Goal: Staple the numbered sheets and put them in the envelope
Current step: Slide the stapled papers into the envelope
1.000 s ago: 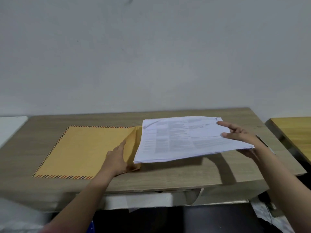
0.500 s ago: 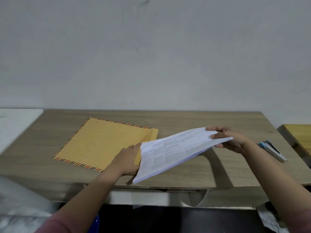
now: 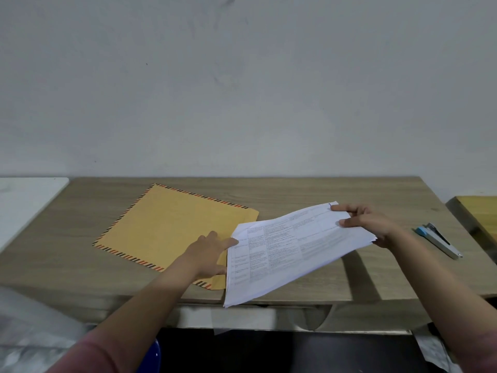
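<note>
Plain grey wall (image 3: 242,90) fills the upper half of my feed, and below it runs a wooden desk (image 3: 309,192) with a pale grain. At about nine o'clock on that desk I see the yellow envelope (image 3: 166,227), flat and turned at an angle, its edges striped red and black; its open end faces three o'clock. My left hand (image 3: 208,251) lies on the near corner of that open end, fingers extended across the paper and the thumb tucked by the flap, pressing rather than clutching. My right hand (image 3: 368,224) pinches the far short edge of the stapled sheets (image 3: 290,249), thumb on top and fingers curled beneath. The stack is tilted, its held end raised at two o'clock and its low end dipping toward seven o'clock, where it overlaps the envelope's mouth and hangs past the desk's front edge. Whether any page has entered the opening I cannot tell. Out at three o'clock a stapler (image 3: 438,239) with a blue tip lies on the desk, well apart from both hands.
</note>
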